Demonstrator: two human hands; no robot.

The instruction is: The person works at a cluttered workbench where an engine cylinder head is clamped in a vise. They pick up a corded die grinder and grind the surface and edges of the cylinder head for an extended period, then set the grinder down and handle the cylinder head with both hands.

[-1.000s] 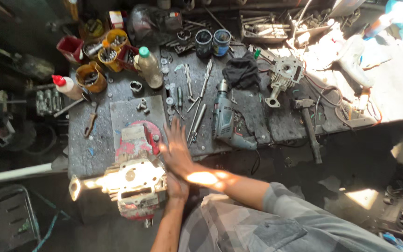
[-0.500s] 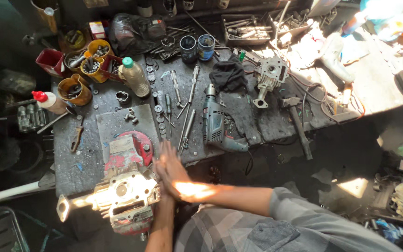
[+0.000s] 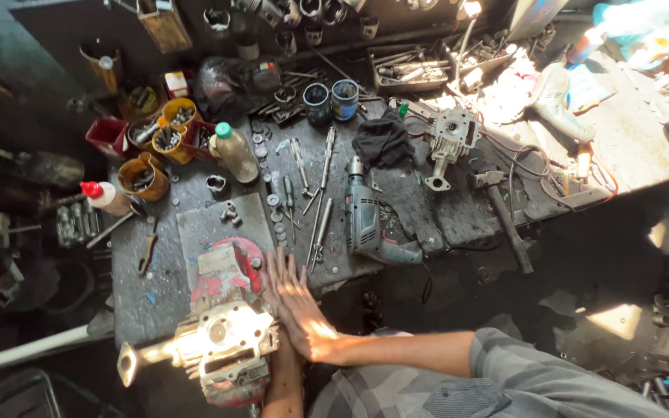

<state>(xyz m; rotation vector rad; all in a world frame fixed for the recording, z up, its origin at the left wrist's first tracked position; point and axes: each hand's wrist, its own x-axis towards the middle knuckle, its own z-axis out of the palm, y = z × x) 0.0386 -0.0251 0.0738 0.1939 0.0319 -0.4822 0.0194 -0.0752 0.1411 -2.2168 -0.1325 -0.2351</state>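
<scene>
Landmark: the engine assembly (image 3: pixel 222 348), a pale metal casting with a red housing, clamped at the near edge of the workbench (image 3: pixel 156 302).

1. Right hand (image 3: pixel 303 313): flat, fingers extended and together, palm pressed against the left hand. It holds nothing and lies just right of the engine assembly, the fingertips close to the red housing.
2. Left hand (image 3: pixel 279 290): mostly covered by the right hand; its fingers show extended at the upper left of the right hand. No object is gripped. Its forearm runs down past the right flank of the engine assembly.
3. Beyond and to the right of the engine assembly: a grey electric drill (image 3: pixel 367 224) lying on its side, with screwdrivers (image 3: pixel 320 209) laid out just left of it.
4. Beyond the engine assembly, slightly left: a plastic bottle with a green cap (image 3: pixel 234 151) and orange cups (image 3: pixel 168 128) holding small parts.
5. Far right of the engine assembly: a hammer (image 3: pixel 505 213) and a dark cloth (image 3: pixel 381 139).
</scene>
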